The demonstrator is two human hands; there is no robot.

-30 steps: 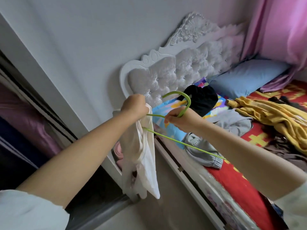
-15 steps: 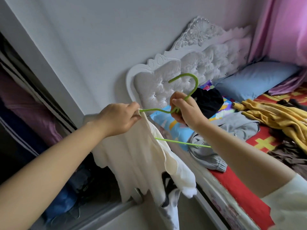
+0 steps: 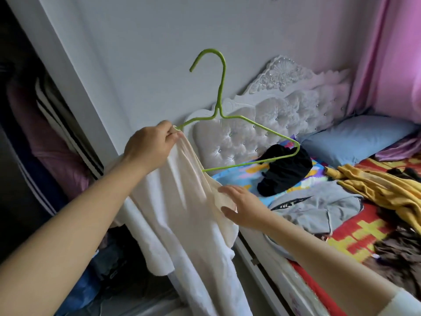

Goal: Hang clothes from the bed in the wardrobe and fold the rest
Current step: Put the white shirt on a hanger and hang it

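there is one green hanger (image 3: 222, 115), one cream garment (image 3: 182, 201) and two hands. on the bed (image 3: 355, 233) lie one blue pillow (image 3: 355, 139), one black garment (image 3: 286, 171), one grey garment (image 3: 319, 205), one yellow garment (image 3: 378, 183).

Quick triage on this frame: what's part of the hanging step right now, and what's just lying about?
In play:
left hand pinching the green hanger and cream garment together
right hand flat on the cream garment

Lying about:
black garment
grey sweatshirt
yellow garment
blue pillow
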